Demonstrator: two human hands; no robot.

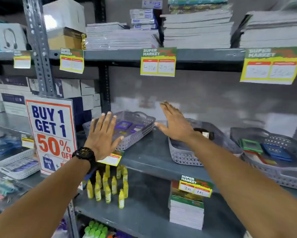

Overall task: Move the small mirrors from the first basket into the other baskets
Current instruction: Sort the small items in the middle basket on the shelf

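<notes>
Both my arms reach out toward the grey metal shelf (147,157), palms down and fingers spread. My left hand (104,136), with a black watch (85,154) on the wrist, hovers flat over the near corner of the left basket (144,124) — nothing in it, fingers loose and apart. My right hand (176,124) is likewise empty and splayed, held above the gap between the left basket and the middle basket (182,153).

The left basket is a grey lattice tray set at a slant on the shelf, and inside it lie small mirrors with purple frames (124,125); I can make out two or three, though the blur keeps me from counting them surely. The middle basket sits just past my right wrist, and something dark and round (203,133) lies at its back, partly hidden by my forearm. The right basket (282,176), well apart from the first, holds a green-framed mirror (251,146), a blue one (276,151) and a red-edged one (257,158) beneath them.

A red and blue "BUY 1 GET 1" sign (51,134) stands beside my left arm. On the shelf below stand small yellow bottles (108,184) and a stack of notebooks (186,210) — above, more stacked books (197,30) fill the top shelf.
</notes>
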